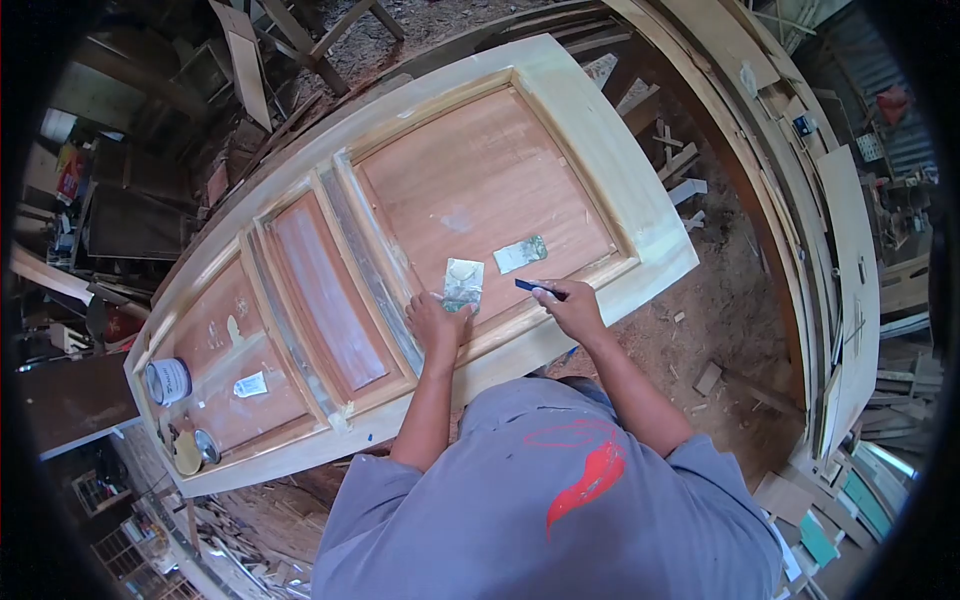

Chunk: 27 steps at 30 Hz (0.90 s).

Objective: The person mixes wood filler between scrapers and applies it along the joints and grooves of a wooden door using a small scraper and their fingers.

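A panelled wooden door (480, 180) lies flat in front of me. My left hand (437, 322) rests at the door's near side, its fingers on the lower end of a small flat card (464, 283) with a pale patch on it. Between the fingers of my right hand (572, 308) is a small dark blue tool (528, 286), held just above the near edge of the large panel. Another flat piece (520, 254), whitish with a green end, lies on the panel between and beyond my hands.
On the door's left end stand a paint can (169, 381), an open round tin (206, 446) and a white packet (250, 384). Long boards (800, 220) curve along the right. Wood offcuts (708, 378) lie on the floor.
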### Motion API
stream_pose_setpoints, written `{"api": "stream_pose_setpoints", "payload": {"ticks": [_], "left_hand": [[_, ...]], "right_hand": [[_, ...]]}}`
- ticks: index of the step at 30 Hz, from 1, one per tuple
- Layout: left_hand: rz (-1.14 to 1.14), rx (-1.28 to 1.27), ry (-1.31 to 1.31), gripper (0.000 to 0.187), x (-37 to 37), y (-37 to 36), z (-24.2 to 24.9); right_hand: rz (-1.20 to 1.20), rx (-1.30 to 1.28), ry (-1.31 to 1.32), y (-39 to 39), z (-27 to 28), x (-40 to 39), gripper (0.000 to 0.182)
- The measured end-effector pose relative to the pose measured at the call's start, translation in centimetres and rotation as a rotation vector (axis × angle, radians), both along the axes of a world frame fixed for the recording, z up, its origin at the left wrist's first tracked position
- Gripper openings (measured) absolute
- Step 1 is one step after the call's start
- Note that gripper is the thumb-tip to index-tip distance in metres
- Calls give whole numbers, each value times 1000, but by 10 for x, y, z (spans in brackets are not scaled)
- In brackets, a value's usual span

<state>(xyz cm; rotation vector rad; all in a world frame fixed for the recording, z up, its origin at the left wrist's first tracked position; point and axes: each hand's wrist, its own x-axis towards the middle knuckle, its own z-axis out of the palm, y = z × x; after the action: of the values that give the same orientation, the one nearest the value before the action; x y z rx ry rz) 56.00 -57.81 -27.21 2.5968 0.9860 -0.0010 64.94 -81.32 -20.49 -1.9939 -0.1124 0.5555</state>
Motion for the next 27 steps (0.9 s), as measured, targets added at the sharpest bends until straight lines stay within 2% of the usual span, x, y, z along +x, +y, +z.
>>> {"api": "stream_pose_setpoints", "payload": {"ticks": [3, 5, 9, 11, 16, 19, 27], "left_hand": [[68, -584, 9, 43, 6, 19, 1], [104, -861, -186, 30, 0, 24, -18], [309, -1369, -473, 15, 1, 21, -1], [300, -1391, -434, 17, 7, 18, 26], [195, -1341, -387, 18, 22, 1, 40], [45, -1125, -371, 16, 30, -13, 42], [-64, -1094, -342, 13, 53, -53, 66]], "right_hand": [[39, 27, -164, 13, -6, 3, 24], [98, 14, -226, 17, 4, 5, 22], [210, -73, -476, 15, 27, 6, 32], [296, -138, -681, 8, 35, 10, 40], [349, -161, -725, -9, 46, 8, 49], [361, -162, -706, -19, 47, 10, 51], [406, -174, -700, -51, 38, 24, 47]]}}
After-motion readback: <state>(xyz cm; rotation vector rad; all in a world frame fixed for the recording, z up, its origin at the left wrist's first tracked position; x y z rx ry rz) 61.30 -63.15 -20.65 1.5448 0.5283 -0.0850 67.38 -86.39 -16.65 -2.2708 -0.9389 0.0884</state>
